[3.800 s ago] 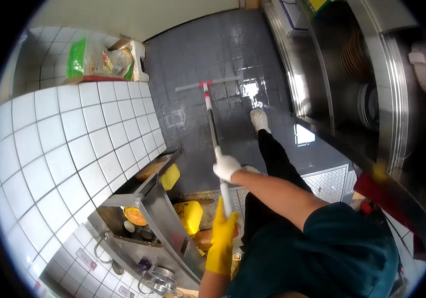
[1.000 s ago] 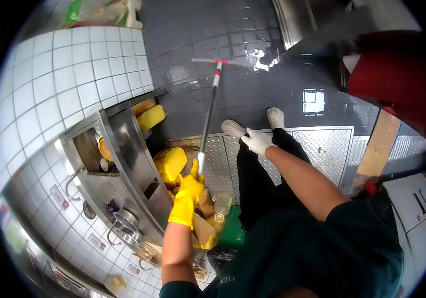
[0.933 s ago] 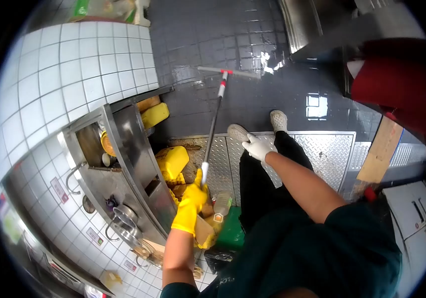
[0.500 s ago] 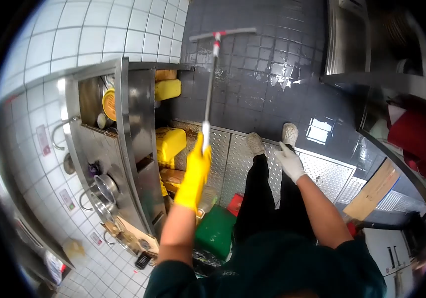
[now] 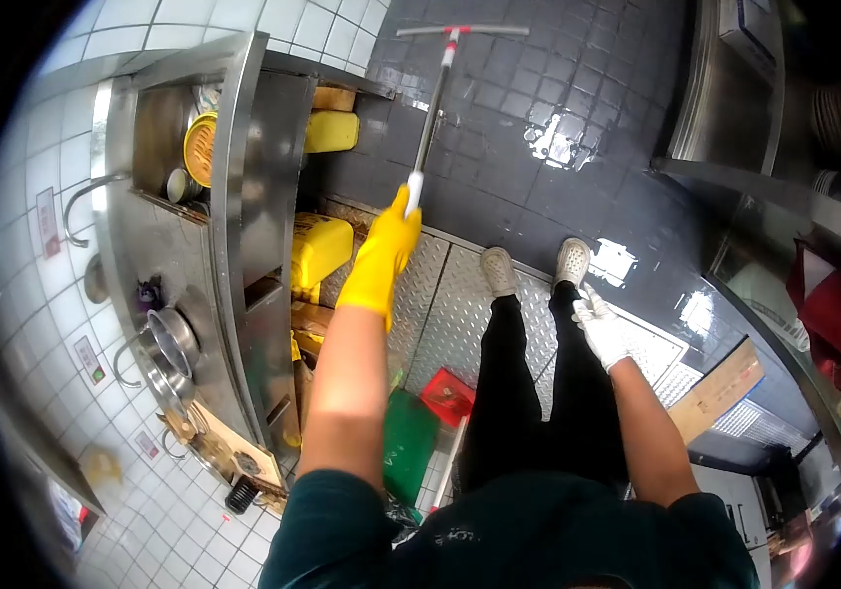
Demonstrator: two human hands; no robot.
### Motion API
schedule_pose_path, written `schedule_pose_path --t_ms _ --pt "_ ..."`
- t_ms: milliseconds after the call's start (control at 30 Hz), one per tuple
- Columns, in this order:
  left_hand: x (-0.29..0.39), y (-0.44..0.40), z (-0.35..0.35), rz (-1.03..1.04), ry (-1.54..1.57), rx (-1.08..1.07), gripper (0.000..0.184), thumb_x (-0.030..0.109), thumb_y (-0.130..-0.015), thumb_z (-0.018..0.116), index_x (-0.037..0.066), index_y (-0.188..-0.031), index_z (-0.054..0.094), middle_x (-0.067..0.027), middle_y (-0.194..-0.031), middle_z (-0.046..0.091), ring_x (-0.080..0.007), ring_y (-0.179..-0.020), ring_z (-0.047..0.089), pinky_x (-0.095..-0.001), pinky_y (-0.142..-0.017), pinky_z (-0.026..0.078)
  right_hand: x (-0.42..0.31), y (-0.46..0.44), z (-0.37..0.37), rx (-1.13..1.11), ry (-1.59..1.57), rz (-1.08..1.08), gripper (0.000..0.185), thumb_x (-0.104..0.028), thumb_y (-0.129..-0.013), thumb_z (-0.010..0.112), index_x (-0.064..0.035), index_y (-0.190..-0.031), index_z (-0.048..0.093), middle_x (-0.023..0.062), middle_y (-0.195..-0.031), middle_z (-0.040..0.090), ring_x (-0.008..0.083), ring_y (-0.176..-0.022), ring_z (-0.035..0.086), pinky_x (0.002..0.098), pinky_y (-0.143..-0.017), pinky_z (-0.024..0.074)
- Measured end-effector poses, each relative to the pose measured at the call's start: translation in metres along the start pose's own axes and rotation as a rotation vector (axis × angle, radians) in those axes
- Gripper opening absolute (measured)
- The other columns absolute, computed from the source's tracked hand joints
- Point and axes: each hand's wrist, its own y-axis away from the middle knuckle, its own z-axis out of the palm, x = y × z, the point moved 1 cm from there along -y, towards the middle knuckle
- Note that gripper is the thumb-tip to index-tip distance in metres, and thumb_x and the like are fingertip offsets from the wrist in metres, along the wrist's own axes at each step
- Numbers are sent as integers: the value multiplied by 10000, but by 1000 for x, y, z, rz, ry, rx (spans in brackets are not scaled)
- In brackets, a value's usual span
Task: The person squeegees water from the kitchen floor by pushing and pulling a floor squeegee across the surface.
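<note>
Visibly, left hand (image 5: 386, 245) grips squeegee (image 5: 431, 128); wall labels (image 5: 90, 360) too small to read.

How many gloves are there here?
2: a yellow glove on the left hand, wrapped around the squeegee, and a white glove on the right hand, beside the right leg. Others might be hidden among the clutter.
</note>
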Motion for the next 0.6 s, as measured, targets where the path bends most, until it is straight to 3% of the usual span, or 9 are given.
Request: schedule_pose_path --t_ms 133,233,433,467,600 --pt "-6 105 -55 -221 -52 -117 633 332 -1007 608 271 -1599 393 -276 -1255 680 -378 -1097 697 -399 -916 530 -14 2 24 -61 16 -93 559 -240 -997 689 -80 -1506 522 39 -984 724 121 -851 650 279 -842 536" --pt "-30 151 -76 -224 -79 -125 645 307 -1004 631 293 -1601 387 -266 -1203 699 -349 -1022 711 -394 -865 535 -32 13 27 -58 127 -113 573 -259 -993 690 -99 -1514 516 49 -988 719 128 -839 652 281 -839 539" --pt "-39 222 -100 -341 -202 -183 638 282 -1007 643 294 -1596 397 -276 -1172 706 -365 -1030 712 -386 -870 529 -46 27 38 -89 146 -156 589 -263 -983 702 -96 -1514 511 74 -1017 734 165 -877 685 296 -863 547" --pt "-59 224 -99 -251 -314 -128 640 263 -993 670 293 -1583 421 -278 -1139 708 -336 -996 721 -387 -867 528 -61 35 40 -101 173 -147 590 -263 -982 704 -92 -1513 512 80 -1031 739 169 -895 693 299 -871 548" --pt "-72 243 -99 -201 -173 -78 635 247 -979 693 286 -1565 451 -277 -1124 705 -342 -978 721 -394 -869 532 -61 32 61 -158 177 -177 597 -317 -981 696 -76 -1499 522 112 -1083 748 228 -987 719 325 -941 536"
